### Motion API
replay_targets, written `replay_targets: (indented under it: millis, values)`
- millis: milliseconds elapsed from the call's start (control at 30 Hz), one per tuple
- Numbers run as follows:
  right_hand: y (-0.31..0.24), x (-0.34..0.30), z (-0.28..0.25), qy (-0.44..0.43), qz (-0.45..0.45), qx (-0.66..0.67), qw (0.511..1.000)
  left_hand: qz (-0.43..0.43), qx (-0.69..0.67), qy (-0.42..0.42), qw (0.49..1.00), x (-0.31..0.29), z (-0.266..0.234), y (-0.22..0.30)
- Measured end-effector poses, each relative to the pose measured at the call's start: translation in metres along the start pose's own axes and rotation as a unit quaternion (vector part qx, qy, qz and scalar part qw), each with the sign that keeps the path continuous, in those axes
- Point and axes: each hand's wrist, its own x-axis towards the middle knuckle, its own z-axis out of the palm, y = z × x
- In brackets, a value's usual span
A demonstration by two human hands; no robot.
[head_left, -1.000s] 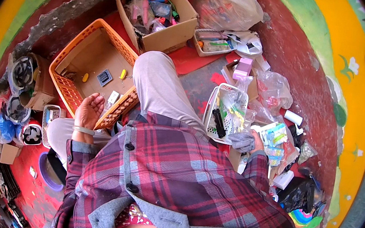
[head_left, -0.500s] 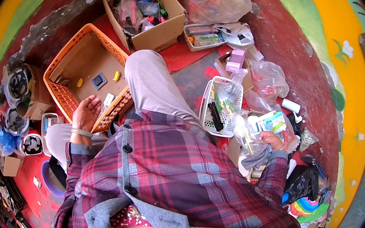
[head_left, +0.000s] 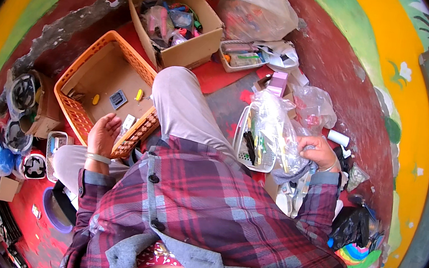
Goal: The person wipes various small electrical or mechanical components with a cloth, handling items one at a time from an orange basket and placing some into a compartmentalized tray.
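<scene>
My left hand (head_left: 104, 134) is held palm up beside the near wall of the orange plastic basket (head_left: 74, 123), its fingers loosely bent and nothing in it. Inside that basket lie a small dark rectangular item (head_left: 117, 99), two small yellow pieces and a white item near the wall. On the right, my right hand (head_left: 320, 152) pinches the edge of a clear plastic bag (head_left: 285, 134). The bag spreads over the white perforated basket (head_left: 244, 117), which holds black and yellow stick-like items. Below the right hand is a grey cloth (head_left: 295, 175).
A cardboard box (head_left: 190, 48) full of bagged goods stands at the back, beside a large translucent bag (head_left: 258, 19) and a small white tray (head_left: 241, 66). Packages and a black bag (head_left: 353, 227) crowd the right. Bagged items and a blue bundle (head_left: 3, 160) line the left.
My right hand has moved slightly away from me, drawing the clear bag up over the white basket. My left hand stays near the orange basket. The whole view has shifted slightly.
</scene>
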Motion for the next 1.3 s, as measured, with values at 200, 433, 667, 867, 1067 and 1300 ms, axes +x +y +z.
replay_targets:
  millis: [200, 433, 667, 867, 1067, 1300]
  values:
    - [-0.053, 0.059, 0.079, -0.045, -0.147, -0.101, 0.983, -0.043, 0.068, -0.273, 0.959, -0.056, 0.133, 0.025]
    - [-0.098, 0.092, 0.172, -0.052, -0.377, -0.458, 0.804, -0.071, -0.053, -0.253, 0.963, -0.024, 0.166, -0.007]
    - [-0.100, 0.108, 0.172, -0.067, -0.341, -0.404, 0.846, -0.030, -0.136, -0.251, 0.958, -0.017, 0.143, -0.006]
    - [-0.089, 0.129, 0.136, 0.046, -0.158, -0.201, 0.966, 0.006, -0.201, -0.209, 0.957, -0.005, 0.128, -0.004]
    - [-0.047, 0.151, 0.141, -0.083, -0.059, 0.000, 0.995, 0.043, -0.217, -0.240, 0.945, -0.012, 0.132, 0.004]
    - [-0.038, 0.159, 0.156, -0.035, -0.092, 0.055, 0.994, 0.016, -0.212, -0.254, 0.943, -0.005, 0.128, -0.001]
